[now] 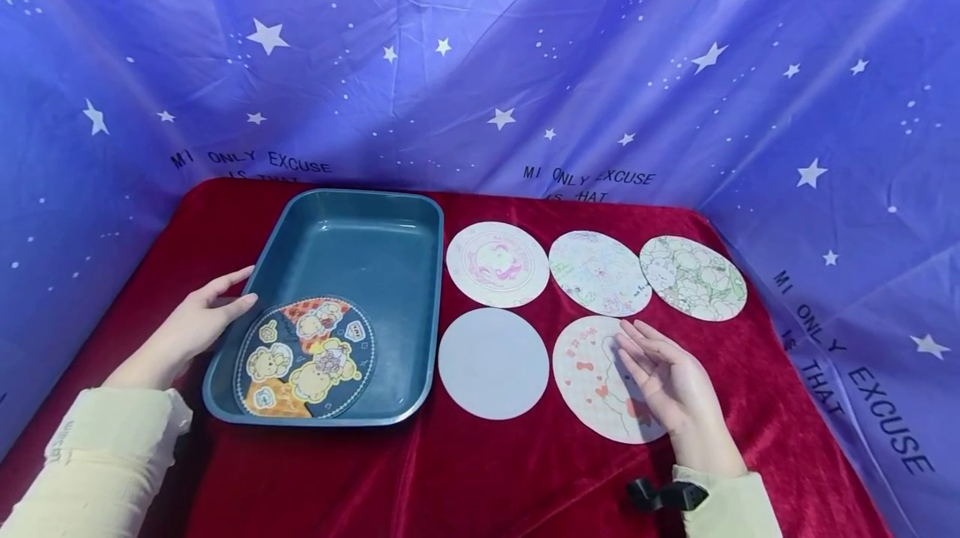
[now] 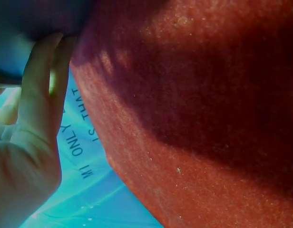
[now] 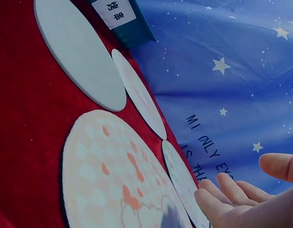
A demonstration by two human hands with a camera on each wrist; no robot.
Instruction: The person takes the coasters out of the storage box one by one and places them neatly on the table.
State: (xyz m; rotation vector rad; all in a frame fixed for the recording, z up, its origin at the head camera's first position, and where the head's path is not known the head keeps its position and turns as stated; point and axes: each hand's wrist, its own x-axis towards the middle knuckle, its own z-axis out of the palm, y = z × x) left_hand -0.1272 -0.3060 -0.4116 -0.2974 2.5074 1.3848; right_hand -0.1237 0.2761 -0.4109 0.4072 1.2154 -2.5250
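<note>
My left hand [image 1: 198,317] holds the left rim of a deep dark-teal tray [image 1: 437,296], thumb over the edge and fingers along the outer wall. Lying in the tray's near left part is a round mat [image 1: 300,359] with cartoon bears on navy and orange. My right hand [image 1: 675,388] hovers over a pale checked mat [image 1: 596,380] with red hearts and bows, covering its right part. Its fingers are loosely extended, palm turned sideways, with nothing in them. The right wrist view also shows this checked mat [image 3: 99,152] lying flat below the right fingers.
Beside the checked mat lies a plain grey-white mat [image 1: 493,363]. Behind them sit a pink-printed mat [image 1: 498,264], a pastel-printed mat [image 1: 600,273] and a green-and-white mat [image 1: 693,278]. Red velvet cloth [image 1: 480,471] covers the table; a blue starry curtain [image 1: 480,63] surrounds it.
</note>
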